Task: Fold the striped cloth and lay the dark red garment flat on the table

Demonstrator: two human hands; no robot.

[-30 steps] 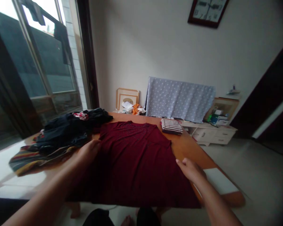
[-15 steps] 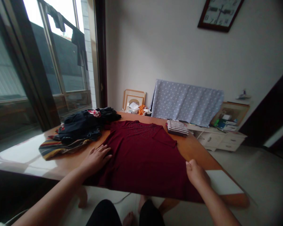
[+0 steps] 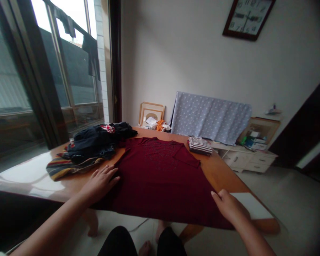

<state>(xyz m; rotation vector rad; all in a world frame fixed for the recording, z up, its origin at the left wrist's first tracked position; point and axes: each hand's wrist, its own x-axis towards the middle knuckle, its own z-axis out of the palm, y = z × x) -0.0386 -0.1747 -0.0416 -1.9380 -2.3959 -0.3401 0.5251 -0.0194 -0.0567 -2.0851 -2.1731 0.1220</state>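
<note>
A dark red short-sleeved T-shirt (image 3: 160, 181) lies spread on the wooden table, its beaded neckline at the far side and its hem along the near edge. My left hand (image 3: 102, 182) rests flat on the shirt's left side, fingers stretched out. At the right side edge, near the hem, my right hand (image 3: 228, 205) is closed with the thumb on top, gripping the fabric. The fingertips under that thumb are hidden.
Dark clothes (image 3: 93, 142) are heaped at the table's left, with a striped garment (image 3: 69, 168) beneath. A folded striped garment (image 3: 200, 145) sits at the far right. A white sheet (image 3: 252, 205) lies beside my right hand on the wooden table (image 3: 216, 167).
My left hand has slid slightly left and toward me. My right hand has shifted a little right and nearer, drawing the side edge outward; the shirt looks smoother.
</note>
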